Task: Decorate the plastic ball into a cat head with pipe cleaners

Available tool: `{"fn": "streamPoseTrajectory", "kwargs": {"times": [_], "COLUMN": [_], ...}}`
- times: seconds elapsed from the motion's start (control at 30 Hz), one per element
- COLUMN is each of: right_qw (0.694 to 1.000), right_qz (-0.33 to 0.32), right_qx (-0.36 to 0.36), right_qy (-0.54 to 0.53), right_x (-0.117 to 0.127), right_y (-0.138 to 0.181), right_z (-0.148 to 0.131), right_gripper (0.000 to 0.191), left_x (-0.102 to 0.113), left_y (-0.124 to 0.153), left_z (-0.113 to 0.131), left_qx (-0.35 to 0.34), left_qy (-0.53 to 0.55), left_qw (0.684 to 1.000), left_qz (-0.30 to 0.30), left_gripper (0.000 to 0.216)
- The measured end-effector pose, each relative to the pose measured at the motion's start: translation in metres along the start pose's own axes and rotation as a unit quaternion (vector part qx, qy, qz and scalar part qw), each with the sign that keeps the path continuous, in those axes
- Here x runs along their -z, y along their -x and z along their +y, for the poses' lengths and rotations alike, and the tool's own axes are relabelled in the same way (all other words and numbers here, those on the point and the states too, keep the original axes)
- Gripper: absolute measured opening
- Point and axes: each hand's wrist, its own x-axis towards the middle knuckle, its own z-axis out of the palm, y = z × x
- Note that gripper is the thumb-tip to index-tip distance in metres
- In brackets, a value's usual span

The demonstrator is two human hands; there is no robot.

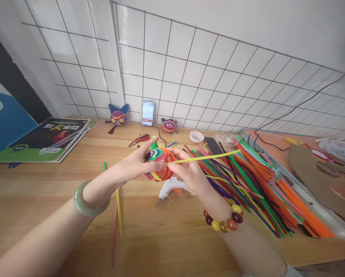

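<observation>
Between both hands is a round ball (166,176) covered partly in bands of colourful pipe cleaner, with a bare, shiny orange-red patch facing me. My left hand (138,161) grips its left side, thumb pressed on the front. My right hand (186,169) pinches the end of a yellow pipe cleaner (208,157) against the ball; its free length sticks out to the right. Just below the hands a white glue gun (169,187) lies on the table, nozzle pointing lower left. The far side of the ball is hidden by my fingers.
A large heap of pipe cleaners (265,184) covers the right side. Behind stand a blue-eared craft head (118,115), a phone (148,112), a smaller craft ball (169,125) and a pink bowl (196,136). At left lies a book (45,138); loose pipe cleaners (119,215) lie in front.
</observation>
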Motion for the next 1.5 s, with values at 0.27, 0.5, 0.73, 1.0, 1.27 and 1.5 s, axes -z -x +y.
{"fn": "streamPoseTrajectory", "kwargs": {"times": [0.27, 0.5, 0.73, 1.0, 1.27, 1.5], "right_qw": [0.999, 1.0, 0.998, 0.932, 0.826, 0.724], "right_qz": [0.01, -0.016, -0.049, 0.158, -0.008, -0.105], "right_qx": [0.029, -0.001, 0.008, 0.063, 0.014, -0.051], "right_qy": [0.029, -0.001, 0.046, 0.319, 0.564, 0.679], "right_x": [0.0, -0.001, 0.026, 0.106, 0.075, 0.013], "right_y": [0.0, 0.002, -0.004, -0.015, -0.048, -0.088], "right_z": [0.002, -0.001, -0.017, -0.024, 0.013, 0.042], "right_gripper": [0.041, 0.038, 0.048, 0.037, 0.028, 0.013], "left_x": [-0.006, -0.007, 0.014, 0.045, 0.059, 0.066], "left_y": [0.002, 0.0, -0.008, -0.012, -0.02, -0.021], "left_z": [0.003, 0.005, -0.005, 0.004, -0.002, -0.006], "left_qx": [0.018, 0.009, -0.046, -0.034, -0.085, -0.085], "left_qy": [-0.007, -0.035, 0.064, 0.179, 0.246, 0.236], "left_qw": [1.0, 0.999, 0.994, 0.961, 0.928, 0.928], "left_qz": [0.006, 0.027, 0.072, 0.208, 0.268, 0.274], "left_gripper": [0.098, 0.099, 0.097, 0.081, 0.065, 0.074]}}
